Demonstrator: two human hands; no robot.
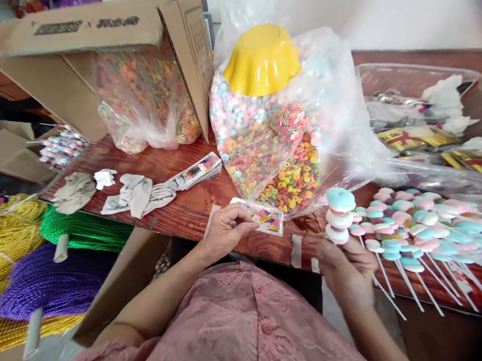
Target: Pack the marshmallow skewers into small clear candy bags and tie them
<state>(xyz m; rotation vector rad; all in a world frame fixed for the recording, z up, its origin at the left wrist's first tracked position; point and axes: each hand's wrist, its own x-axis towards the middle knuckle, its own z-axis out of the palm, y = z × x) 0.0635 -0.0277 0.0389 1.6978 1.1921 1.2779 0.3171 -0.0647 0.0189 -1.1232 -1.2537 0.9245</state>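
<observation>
**Status of work**

1. Right hand (347,265): the fingers are closed around the lower stick of one candy skewer (339,215). The skewer stands upright over the near edge of the table (189,212), carrying a stack of blue, white and pink discs.
2. Left hand (224,231): thumb and forefinger are pinched together on the near-left edge of a printed card (264,216). The card lies on the table edge, just in front of the candy bag (267,155). Whether the card is lifted or flat cannot be told.
3. Card and skewer are near each other but apart; nothing joins them.

**Completed, as judged from the layout**

- A skewer pile (423,226) lies on the table just right of the held skewer, sticks pointing toward the person. All appear fully loaded with discs. No card is visible on any of them, though the far ones are blurred.

**Outstanding, as judged from the layout**

- The held skewer carries no card.
- A card stack (196,172) lies to the left of the bag, so a supply of cards is unused.
- The candy bag, holding coloured rings and pastel pieces with a yellow bowl (261,58) upturned on top, looks largely full. A second bag (143,102) sits in a tipped cardboard box (90,27).
</observation>
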